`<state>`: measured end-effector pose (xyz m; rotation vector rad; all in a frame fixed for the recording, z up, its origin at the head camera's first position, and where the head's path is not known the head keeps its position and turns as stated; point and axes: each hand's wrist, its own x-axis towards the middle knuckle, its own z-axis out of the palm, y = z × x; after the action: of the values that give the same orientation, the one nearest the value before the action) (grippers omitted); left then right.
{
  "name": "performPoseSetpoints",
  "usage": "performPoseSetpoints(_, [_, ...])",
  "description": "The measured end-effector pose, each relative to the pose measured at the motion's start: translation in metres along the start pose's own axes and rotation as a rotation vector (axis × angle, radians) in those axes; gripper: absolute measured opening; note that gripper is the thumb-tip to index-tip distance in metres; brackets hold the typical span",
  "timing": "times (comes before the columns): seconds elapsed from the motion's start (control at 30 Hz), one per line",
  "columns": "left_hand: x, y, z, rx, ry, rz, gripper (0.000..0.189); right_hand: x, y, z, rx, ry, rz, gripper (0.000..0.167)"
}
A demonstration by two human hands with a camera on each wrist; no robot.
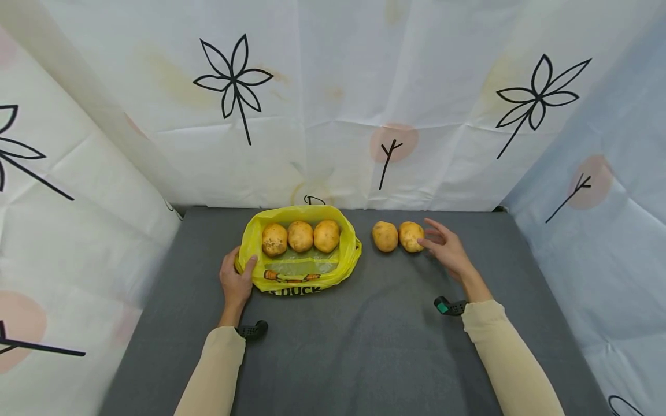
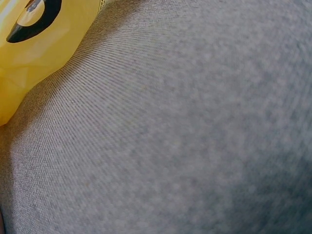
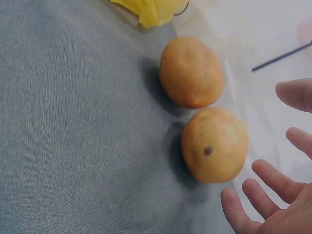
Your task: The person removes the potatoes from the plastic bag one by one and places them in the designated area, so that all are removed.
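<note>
Right hand point(image 1: 450, 252), five potatoes point(image 1: 300, 236), one bag point(image 1: 333, 279)

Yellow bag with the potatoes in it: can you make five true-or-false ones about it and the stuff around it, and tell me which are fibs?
1. Three potatoes are in the yellow bag. True.
2. Two loose potatoes lie on the grey surface outside the bag. True.
3. The potatoes in the bag are piled on top of each other. False: they sit side by side in a row.
4. The left grip holds the bag. True.
5. The right grip is inside the bag. False: it is beside the rightmost loose potato.
</note>
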<state>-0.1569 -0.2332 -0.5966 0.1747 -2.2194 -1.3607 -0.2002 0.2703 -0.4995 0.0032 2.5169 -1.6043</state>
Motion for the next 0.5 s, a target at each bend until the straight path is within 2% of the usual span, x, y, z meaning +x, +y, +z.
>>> performPoseSetpoints(0.17, [0.000, 0.000, 0.000, -0.004, 0.000, -0.006, 0.048, -0.007, -0.012, 0.003, -0.065, 0.008, -0.073, 0.070])
performPoseSetpoints(0.5, [0.001, -0.001, 0.001, 0.003, 0.003, -0.006, 0.049, -0.016, -0.046, 0.017, -0.026, -0.039, -0.139, 0.067])
